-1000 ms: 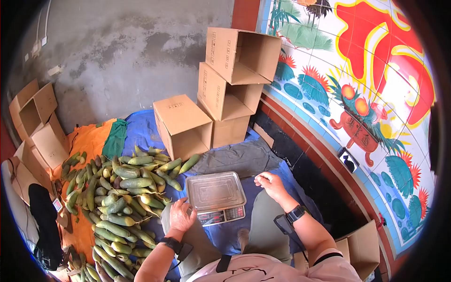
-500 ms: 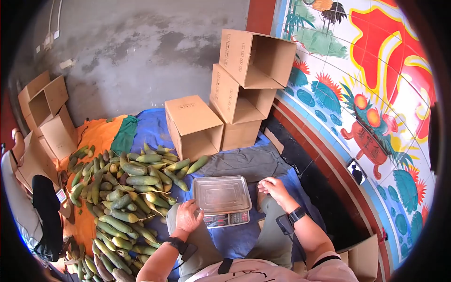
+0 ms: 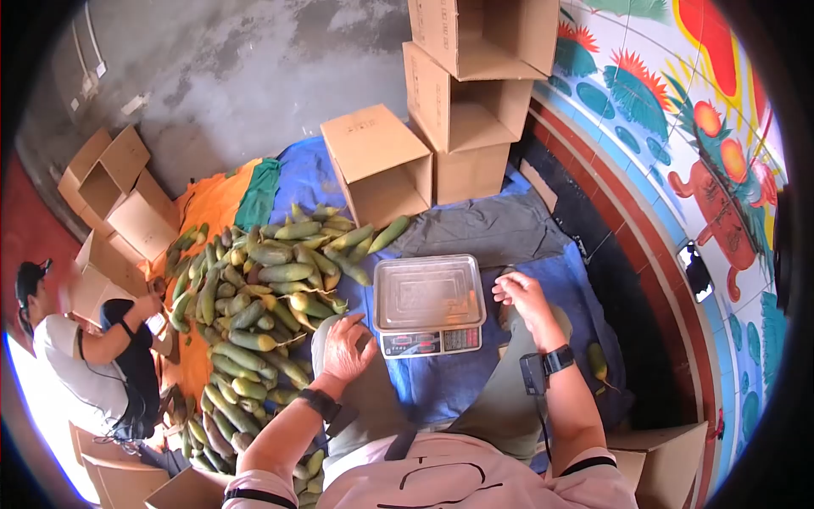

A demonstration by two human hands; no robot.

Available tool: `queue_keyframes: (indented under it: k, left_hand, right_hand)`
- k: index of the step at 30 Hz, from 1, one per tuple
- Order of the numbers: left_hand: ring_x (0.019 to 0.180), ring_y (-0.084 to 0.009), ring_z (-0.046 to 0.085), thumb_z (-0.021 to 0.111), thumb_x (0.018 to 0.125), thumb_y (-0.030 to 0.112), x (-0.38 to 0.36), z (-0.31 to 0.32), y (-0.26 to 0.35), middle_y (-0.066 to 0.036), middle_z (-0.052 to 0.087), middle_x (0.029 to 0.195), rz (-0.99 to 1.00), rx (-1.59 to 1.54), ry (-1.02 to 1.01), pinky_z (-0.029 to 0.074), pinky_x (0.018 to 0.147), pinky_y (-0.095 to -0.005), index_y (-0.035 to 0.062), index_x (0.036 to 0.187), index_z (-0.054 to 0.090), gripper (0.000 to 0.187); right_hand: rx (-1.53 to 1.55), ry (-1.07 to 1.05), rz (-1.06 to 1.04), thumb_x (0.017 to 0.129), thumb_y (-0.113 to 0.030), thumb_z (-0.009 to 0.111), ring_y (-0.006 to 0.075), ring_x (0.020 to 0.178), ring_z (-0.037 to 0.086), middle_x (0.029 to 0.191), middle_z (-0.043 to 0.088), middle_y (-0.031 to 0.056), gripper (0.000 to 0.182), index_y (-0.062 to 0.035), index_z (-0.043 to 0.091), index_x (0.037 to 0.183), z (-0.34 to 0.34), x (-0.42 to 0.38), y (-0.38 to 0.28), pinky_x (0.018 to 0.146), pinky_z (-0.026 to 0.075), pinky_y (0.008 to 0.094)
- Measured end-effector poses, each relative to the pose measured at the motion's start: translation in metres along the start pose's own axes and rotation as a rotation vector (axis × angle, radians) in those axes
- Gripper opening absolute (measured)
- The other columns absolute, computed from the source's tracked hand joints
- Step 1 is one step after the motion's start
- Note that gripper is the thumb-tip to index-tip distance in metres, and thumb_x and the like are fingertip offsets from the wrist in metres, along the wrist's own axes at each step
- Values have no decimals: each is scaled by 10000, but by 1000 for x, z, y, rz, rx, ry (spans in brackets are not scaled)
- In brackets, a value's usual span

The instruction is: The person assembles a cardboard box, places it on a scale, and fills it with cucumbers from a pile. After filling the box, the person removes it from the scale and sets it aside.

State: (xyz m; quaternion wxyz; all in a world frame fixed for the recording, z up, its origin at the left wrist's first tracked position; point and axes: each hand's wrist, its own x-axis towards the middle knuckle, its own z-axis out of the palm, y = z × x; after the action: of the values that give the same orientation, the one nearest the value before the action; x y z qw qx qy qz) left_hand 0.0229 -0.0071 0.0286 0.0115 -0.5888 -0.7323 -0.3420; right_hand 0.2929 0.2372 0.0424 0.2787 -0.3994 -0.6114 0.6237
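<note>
Between my knees a digital scale [image 3: 431,342] stands on a blue sheet, with a shallow clear plastic tray [image 3: 426,293] on top. My left hand [image 3: 346,349] rests on my left knee, left of the scale, fingers spread and holding nothing. On the other side, my right hand [image 3: 524,299] is over my right knee with its fingers loosely bent and nothing visible in them. Neither hand touches the scale. A large pile of long green radishes [image 3: 254,318] lies left of my left hand. A single green radish [image 3: 598,363] lies on the sheet to the right of my right leg.
Cardboard boxes [image 3: 373,140] stand beyond the pile, some stacked [image 3: 471,170] with open sides facing me. More boxes [image 3: 153,212] are at the left. A co-worker [image 3: 85,365] crouches at the far left near the pile. A painted tile wall [image 3: 678,127] borders the right.
My view has tilted down and shifted left, so the co-worker and the single radish at right now show. Both hands stay near my knees; the scale and tray have not visibly moved.
</note>
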Motion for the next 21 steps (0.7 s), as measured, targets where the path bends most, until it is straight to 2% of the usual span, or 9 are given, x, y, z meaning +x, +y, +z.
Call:
queue_keyframes:
  k: [4, 5, 8, 11, 16, 21]
  left_hand:
    - [961, -332, 555, 619, 726, 238, 6, -27, 33, -147, 599, 1082, -23, 23, 32, 428, 848, -412, 35, 783, 631, 210]
    - [963, -310, 570, 629, 748, 254, 6, -34, 36, -120, 602, 1099, -11, 33, 39, 433, 867, -400, 67, 788, 639, 192]
    - [954, -327, 581, 610, 769, 262, 11, -49, 46, -124, 606, 1091, -19, -68, 121, 446, 853, -382, 57, 805, 634, 209]
    - [1025, -318, 559, 573, 831, 282, 22, -66, 52, -150, 571, 1137, -132, -127, 98, 425, 895, -355, 29, 861, 622, 259]
    - [1047, -312, 531, 531, 877, 232, 51, -60, 37, -174, 564, 1112, -135, -263, 176, 409, 891, -361, -9, 852, 612, 255]
    - [1004, -253, 534, 517, 886, 197, 81, -34, 23, -157, 577, 1086, -187, -463, 172, 401, 888, -335, -8, 833, 629, 239]
  right_hand:
    - [56, 23, -47, 909, -165, 521, 117, 708, 617, 837, 660, 67, 186, -14, 612, 971, -11, -4, 1, 626, 452, 232]
    - [76, 28, -53, 909, -163, 522, 116, 704, 618, 836, 660, 67, 185, -15, 612, 973, -13, -3, 3, 623, 451, 230]
    - [99, 30, -55, 910, -170, 522, 113, 706, 618, 840, 661, 64, 185, -22, 611, 976, -16, -7, -2, 627, 448, 226]
    - [118, 25, -54, 914, -176, 520, 111, 710, 617, 846, 661, 63, 189, -24, 609, 981, -19, -8, -5, 631, 446, 226]
    - [158, 46, -76, 917, -184, 518, 108, 708, 613, 848, 659, 61, 192, -27, 610, 980, -20, -10, -3, 630, 445, 224]
    - [100, 13, -43, 912, -170, 513, 109, 705, 607, 830, 653, 61, 180, -25, 610, 956, -13, -9, 4, 609, 442, 228]
